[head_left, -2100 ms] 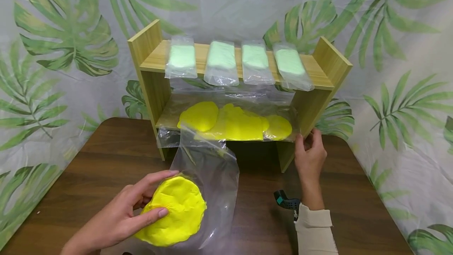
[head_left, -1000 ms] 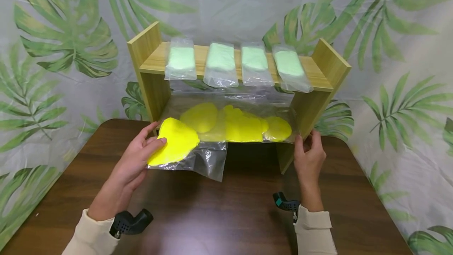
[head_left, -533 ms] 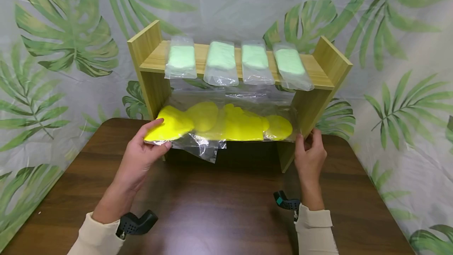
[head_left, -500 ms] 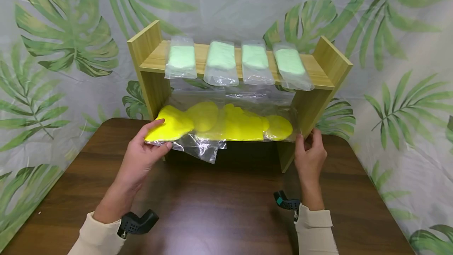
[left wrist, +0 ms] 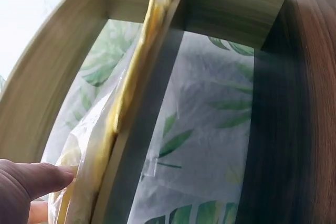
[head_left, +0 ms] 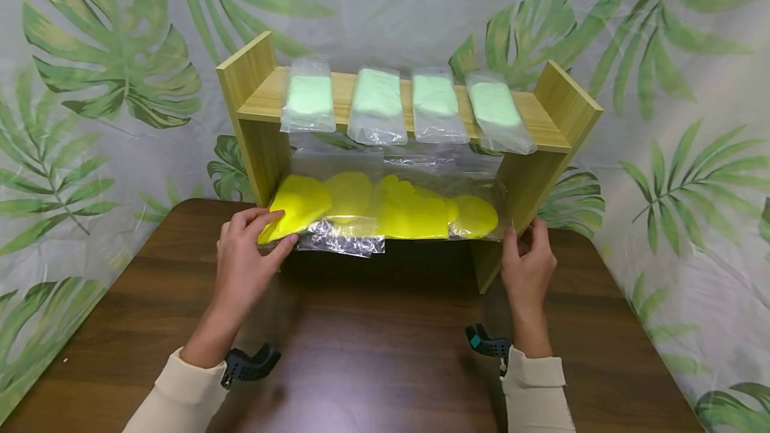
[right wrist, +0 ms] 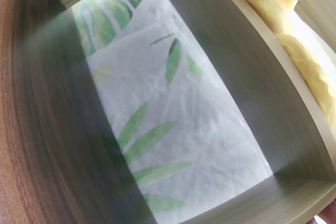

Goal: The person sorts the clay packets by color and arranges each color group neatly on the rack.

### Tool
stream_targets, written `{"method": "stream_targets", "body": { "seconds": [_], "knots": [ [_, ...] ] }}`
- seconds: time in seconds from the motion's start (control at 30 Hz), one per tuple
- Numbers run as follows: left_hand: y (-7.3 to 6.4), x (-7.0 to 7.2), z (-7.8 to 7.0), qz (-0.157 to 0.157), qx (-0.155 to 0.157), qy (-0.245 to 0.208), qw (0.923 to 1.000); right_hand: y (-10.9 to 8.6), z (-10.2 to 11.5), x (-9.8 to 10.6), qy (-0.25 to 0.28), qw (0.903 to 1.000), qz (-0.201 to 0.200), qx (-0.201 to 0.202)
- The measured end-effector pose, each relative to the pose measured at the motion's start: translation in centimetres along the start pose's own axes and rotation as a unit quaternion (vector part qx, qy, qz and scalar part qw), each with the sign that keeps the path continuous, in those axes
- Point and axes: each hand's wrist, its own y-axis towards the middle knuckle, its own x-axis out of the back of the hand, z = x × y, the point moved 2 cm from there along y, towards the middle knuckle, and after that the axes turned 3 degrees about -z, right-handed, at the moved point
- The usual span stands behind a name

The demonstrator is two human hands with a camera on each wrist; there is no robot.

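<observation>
At the left end of the lower shelf lies a clear bag of yellow clay [head_left: 297, 200], partly over a neighbouring yellow bag [head_left: 351, 192]. My left hand [head_left: 245, 252] pinches its front left edge, thumb low and fingers on top; the left wrist view shows a finger of that hand [left wrist: 37, 182] against the plastic. My right hand [head_left: 529, 262] grips the front edge of the right side panel of the wooden shelf [head_left: 541, 166]. Only a sliver of the right hand [right wrist: 329, 214] shows in the right wrist view.
Several bags of pale green clay [head_left: 375, 95] lie in a row on the upper board. More yellow bags [head_left: 415, 209] fill the lower board towards the right. The shelf stands on a dark wooden table [head_left: 373, 346], with a leaf-print cloth [head_left: 385, 12] behind.
My left hand has carried the bag of yellow clay from low in front up onto the lower shelf's left end, then slid it slightly right and inward. The right hand has stayed on the panel.
</observation>
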Motion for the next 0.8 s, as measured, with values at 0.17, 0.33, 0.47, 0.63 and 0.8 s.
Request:
{"method": "stream_targets", "body": {
  "seconds": [0.17,0.33,0.47,0.63,0.8],
  "knots": [
    [0.1,-0.8,0.3,-0.004,-0.038,0.04,0.9984,0.0,-0.1,0.2,-0.004,1.0,-0.001,0.002],
    [-0.1,-1.5,0.2,-0.004,-0.046,0.103,0.9936,-0.1,-0.1,0.4,-0.01,0.9999,-0.003,0.002],
    [-0.2,-1.9,0.2,0.018,-0.015,0.123,0.9921,-0.2,0.0,0.5,-0.01,0.9999,-0.002,0.0],
    [0.1,-2.5,0.4,0.053,0.013,0.102,0.9933,-0.2,0.1,0.9,-0.009,1.0,0.001,-0.003],
    [0.3,-2.8,0.4,0.061,0.009,0.074,0.9953,0.0,0.1,1.5,0.006,0.9995,0.024,-0.017]
  ]
}}
